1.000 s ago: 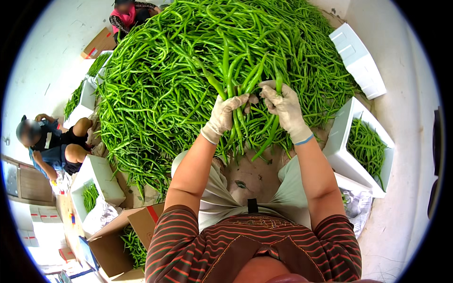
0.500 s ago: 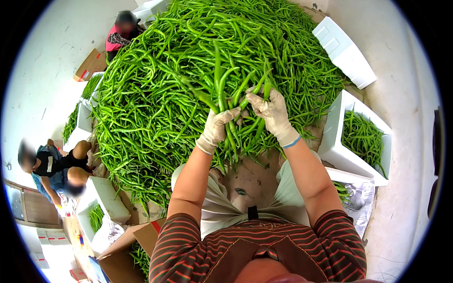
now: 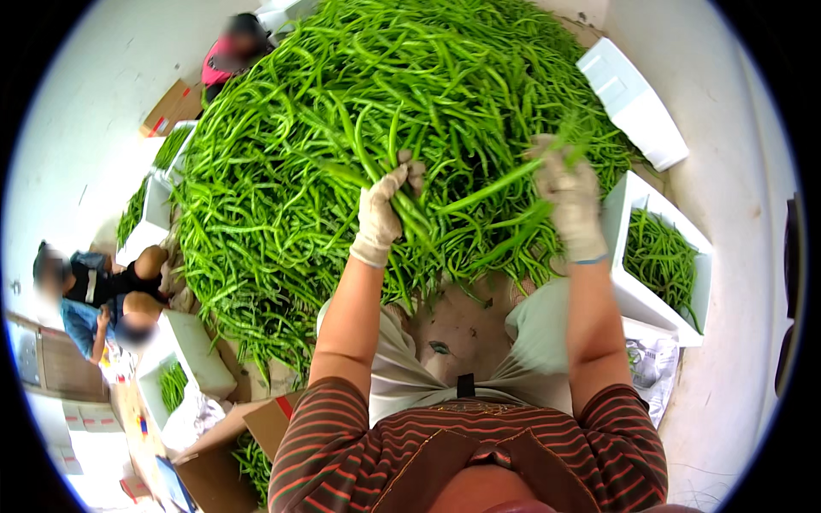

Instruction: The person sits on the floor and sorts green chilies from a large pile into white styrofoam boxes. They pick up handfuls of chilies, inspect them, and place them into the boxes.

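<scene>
A great heap of long green chili peppers [image 3: 299, 197] spreads over the floor in front of me. My left hand [image 3: 385, 209], in a pale work glove, is closed around a few green chili peppers [image 3: 363, 145] above the near side of the heap. Farther right, my gloved right hand [image 3: 569, 188] grips more long green chili peppers [image 3: 492, 186], whose ends stick out to both sides. That hand and its peppers are smeared by motion. It is between the heap and the white foam box on the right.
At right stands a white foam box [image 3: 614, 218] holding green peppers, with a white foam piece [image 3: 633, 103] beyond it. Foam boxes [image 3: 205, 355] and an open cardboard box [image 3: 214, 470] line the left. Two people sit at left, one near [image 3: 85, 291], one far [image 3: 229, 58].
My right hand has swung right, away from my left hand, carrying peppers. My left hand has shifted slightly left and holds fewer peppers. The near person at left has raised a hand.
</scene>
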`<state>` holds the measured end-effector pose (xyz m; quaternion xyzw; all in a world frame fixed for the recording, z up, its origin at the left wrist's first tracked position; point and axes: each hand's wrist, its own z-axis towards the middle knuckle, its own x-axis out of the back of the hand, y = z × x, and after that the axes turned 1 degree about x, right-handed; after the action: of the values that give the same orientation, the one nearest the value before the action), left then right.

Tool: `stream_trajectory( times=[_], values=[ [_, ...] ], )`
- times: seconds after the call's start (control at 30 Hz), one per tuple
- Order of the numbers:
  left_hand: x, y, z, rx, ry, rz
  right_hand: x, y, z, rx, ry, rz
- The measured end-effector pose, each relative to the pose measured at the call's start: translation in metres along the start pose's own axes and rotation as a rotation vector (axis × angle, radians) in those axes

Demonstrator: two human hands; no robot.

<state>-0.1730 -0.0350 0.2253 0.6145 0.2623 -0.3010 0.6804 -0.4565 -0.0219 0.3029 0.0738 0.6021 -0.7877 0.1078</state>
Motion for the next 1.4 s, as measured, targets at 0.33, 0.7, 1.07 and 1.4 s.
stream_trajectory(
  times=[0.33,0.7,1.07,1.4],
  values=[
    [0.014,0.025,0.007,-0.023,-0.161,-0.431,0.345,-0.048,-0.016,0.305,1.249,-0.247],
    [-0.013,0.026,-0.007,-0.04,-0.111,0.186,-0.015,-0.004,-0.001,0.091,-0.067,-0.432],
    [-0.032,0.011,-0.033,0.406,-0.443,0.335,-0.016,0.052,0.03,-0.279,-0.059,0.082],
    [-0.021,-0.018,-0.033,0.639,-0.321,0.095,-0.032,0.073,0.014,0.57,-0.611,-0.733]
  ],
)
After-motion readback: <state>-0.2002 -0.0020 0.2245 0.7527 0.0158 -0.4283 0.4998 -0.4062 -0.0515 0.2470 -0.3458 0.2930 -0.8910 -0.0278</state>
